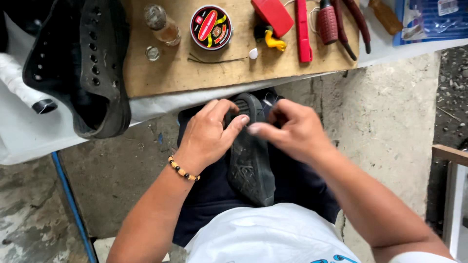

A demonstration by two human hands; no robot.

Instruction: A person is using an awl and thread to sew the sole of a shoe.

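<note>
A dark grey shoe [249, 165] lies sole-up on my lap, toe pointing away from me. My left hand [210, 134], with a beaded bracelet on the wrist, grips the shoe's toe end with the thumb on the sole. My right hand [292, 129] rests on the right side of the toe, its fingers pinched together at the sole's edge; whatever is pinched there is too small to make out.
A wooden board [195, 73] ahead holds a round tin [211, 27], a small glass bottle [162, 23], a red block [273, 14], a red-handled tool [303, 34] and pliers [341, 24]. A second black shoe [80, 63] lies at the left beside a white spool [22, 85].
</note>
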